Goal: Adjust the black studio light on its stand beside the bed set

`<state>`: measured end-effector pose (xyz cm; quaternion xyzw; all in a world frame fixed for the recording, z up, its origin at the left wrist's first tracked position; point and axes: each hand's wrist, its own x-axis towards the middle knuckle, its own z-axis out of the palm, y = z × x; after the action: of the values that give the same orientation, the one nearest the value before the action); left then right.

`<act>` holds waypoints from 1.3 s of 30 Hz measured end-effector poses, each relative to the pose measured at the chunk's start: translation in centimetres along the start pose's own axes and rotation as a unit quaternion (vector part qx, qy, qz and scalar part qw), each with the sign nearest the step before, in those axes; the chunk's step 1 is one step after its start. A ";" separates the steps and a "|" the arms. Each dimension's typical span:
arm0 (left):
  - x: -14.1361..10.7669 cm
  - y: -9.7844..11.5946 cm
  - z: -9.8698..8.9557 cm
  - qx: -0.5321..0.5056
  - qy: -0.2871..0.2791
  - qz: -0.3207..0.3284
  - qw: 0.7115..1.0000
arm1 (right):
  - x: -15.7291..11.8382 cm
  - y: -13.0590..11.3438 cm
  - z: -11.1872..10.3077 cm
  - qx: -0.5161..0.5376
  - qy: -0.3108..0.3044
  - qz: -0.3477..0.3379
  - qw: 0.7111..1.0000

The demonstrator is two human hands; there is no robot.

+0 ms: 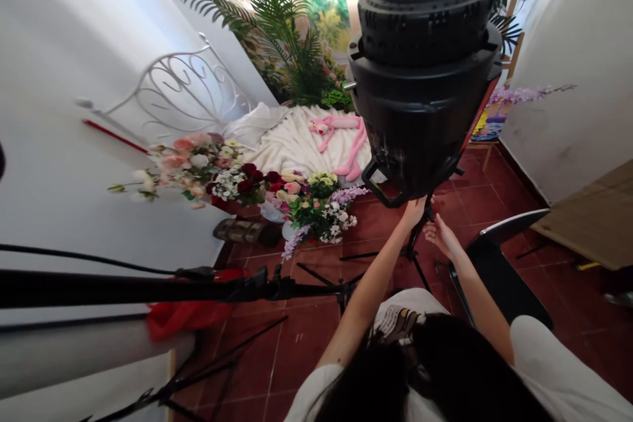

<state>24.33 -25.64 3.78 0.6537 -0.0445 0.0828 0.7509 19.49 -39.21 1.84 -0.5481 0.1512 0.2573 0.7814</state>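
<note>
A large black studio light (420,105) stands upright on a thin black stand (411,252), close in front of me. Just below the light's housing, my left hand (415,212) is wrapped round the upper part of the stand, its fingers partly hidden behind the pole and housing. My right hand (439,235) is beside the same pole, on its right, with its fingers curled near a small knob; whether they touch it is too small to tell. A black handle (383,188) sticks out from the light's lower left side.
Flower bunches (316,208) and a bed with a white blanket (291,145) and pink toy (346,138) lie ahead. Another black stand (148,289) crosses the left. A black chair (509,283) is at the right, near a brown board (588,214).
</note>
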 end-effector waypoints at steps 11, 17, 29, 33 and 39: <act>0.1 -0.3 0.4 -0.026 0.017 -0.008 0.999 | -0.5 0.1 0.7 0.125 -0.078 0.118 0.982; 0.1 -0.1 0.5 -0.032 0.021 -0.014 0.999 | -1.5 0.3 2.3 0.374 -0.187 0.091 0.904; 0.1 0.4 0.7 -0.018 0.031 -0.004 0.999 | -0.4 0.1 2.6 0.263 -0.177 0.018 0.948; 0.1 0.6 0.9 -0.024 0.044 -0.024 0.998 | -0.1 0.1 2.3 0.126 -0.163 -0.039 0.978; -0.2 0.4 1.0 -0.041 0.041 -0.039 0.998 | -0.4 -1.2 0.9 -0.242 0.043 -0.298 0.922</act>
<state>24.07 -26.58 4.30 0.6197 0.0084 0.0786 0.7809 19.82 -38.76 3.31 -0.7508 -0.0521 0.0174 0.6583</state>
